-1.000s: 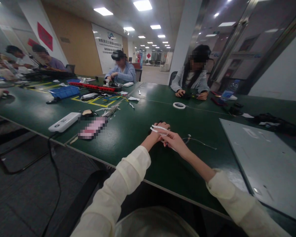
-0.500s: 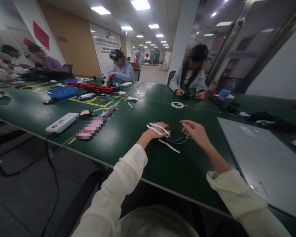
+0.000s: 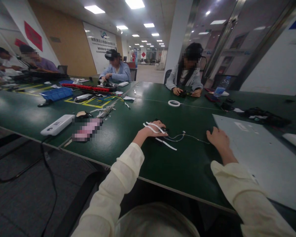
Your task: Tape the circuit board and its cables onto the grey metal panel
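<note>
My left hand lies low over the green table, its fingers curled over a small dark object mostly hidden beneath it. White tape strips cross the back of this hand. One more white strip sticks out below it onto the table. From the left hand a thin pale cable with a small white connector runs right across the tabletop. Its far end meets my right hand, whose fingers are bent closed around it beside the grey panel. Something dark shows at the right fingertips, too small to name.
A grey panel covers the table's right side. A tape roll lies ahead. At left are a pink phone, a white power bank with a cord, a blue bin and loose wires. Co-workers sit across the table.
My right hand has moved right and down, to the panel's edge, and the cable has stretched from a loop into a longer line. My left hand stays over the dark object. The view has shifted slightly.
</note>
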